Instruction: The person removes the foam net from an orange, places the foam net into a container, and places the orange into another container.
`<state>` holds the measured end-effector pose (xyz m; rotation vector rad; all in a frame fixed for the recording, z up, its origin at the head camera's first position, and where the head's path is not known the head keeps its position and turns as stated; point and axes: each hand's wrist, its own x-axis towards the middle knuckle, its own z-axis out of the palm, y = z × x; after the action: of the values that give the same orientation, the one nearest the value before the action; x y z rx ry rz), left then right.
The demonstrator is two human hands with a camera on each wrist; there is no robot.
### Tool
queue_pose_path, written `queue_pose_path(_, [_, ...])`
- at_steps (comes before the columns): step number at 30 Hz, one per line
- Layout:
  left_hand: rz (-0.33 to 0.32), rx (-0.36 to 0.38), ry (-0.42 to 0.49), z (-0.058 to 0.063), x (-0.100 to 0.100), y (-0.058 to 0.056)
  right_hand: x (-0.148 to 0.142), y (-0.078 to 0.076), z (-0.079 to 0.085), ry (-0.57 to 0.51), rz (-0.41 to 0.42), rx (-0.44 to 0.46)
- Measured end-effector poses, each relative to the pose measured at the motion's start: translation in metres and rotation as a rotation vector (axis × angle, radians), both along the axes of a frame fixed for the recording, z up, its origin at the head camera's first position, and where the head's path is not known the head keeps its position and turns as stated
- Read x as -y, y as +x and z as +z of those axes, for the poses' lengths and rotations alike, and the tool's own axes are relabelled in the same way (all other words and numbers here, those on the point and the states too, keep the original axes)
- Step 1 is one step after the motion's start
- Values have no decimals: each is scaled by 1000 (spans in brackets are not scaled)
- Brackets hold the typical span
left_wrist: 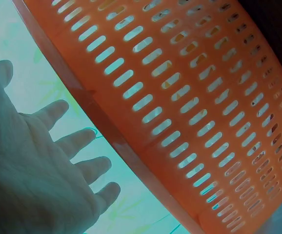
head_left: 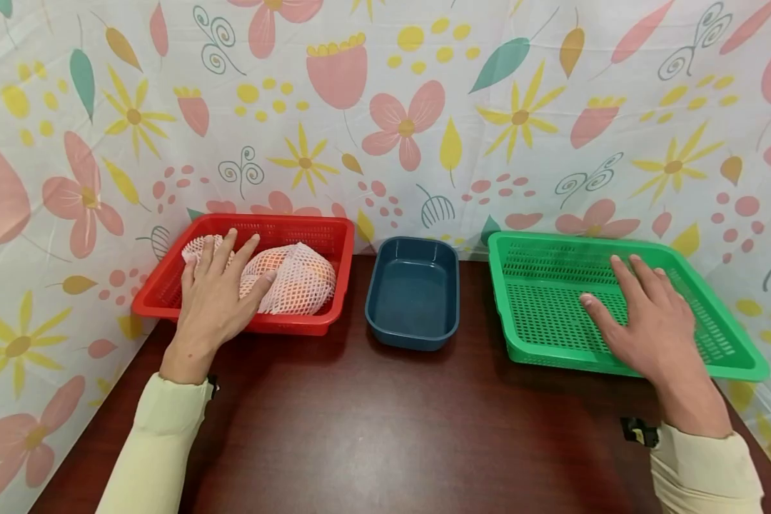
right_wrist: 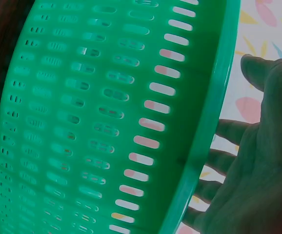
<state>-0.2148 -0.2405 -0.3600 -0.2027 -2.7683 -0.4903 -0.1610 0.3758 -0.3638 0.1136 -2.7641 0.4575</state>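
Note:
My left hand [head_left: 215, 296], fingers spread and straight, hovers over the left part of the red basket [head_left: 334, 325]. Inside that basket lie round, orange-toned items in white foam netting [head_left: 298, 282], and more white netting [head_left: 195, 246] shows partly hidden behind the hand. In the left wrist view, the fingers [left_wrist: 85, 141] are above the basket's rim, holding nothing. My right hand [head_left: 655, 325] is over the front right of the green basket [head_left: 520, 350], with fingers extended and nothing held. The right wrist view has its fingertips [right_wrist: 226, 131] just beyond the green rim.
Between the two baskets stands a dark blue rectangular dish [head_left: 414, 296] with nothing in it. All three containers are on a dark brown wooden table [head_left: 385, 428]. A floral-patterned cloth [head_left: 424, 107] hangs behind the table and along its sides.

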Motion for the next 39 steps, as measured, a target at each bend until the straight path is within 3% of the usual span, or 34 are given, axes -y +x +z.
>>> queue_pose_path(15, [-36,-64,-14,1,-6,-1,4,0,-1,0,18,14])
queue_pose_path(24, [-54,-93,-15,1,-8,0,7,0,2,-28,0,69])
queue_pose_path(39, [-76,-90,22,3,-13,4,11,0,4,-6,-12,101])
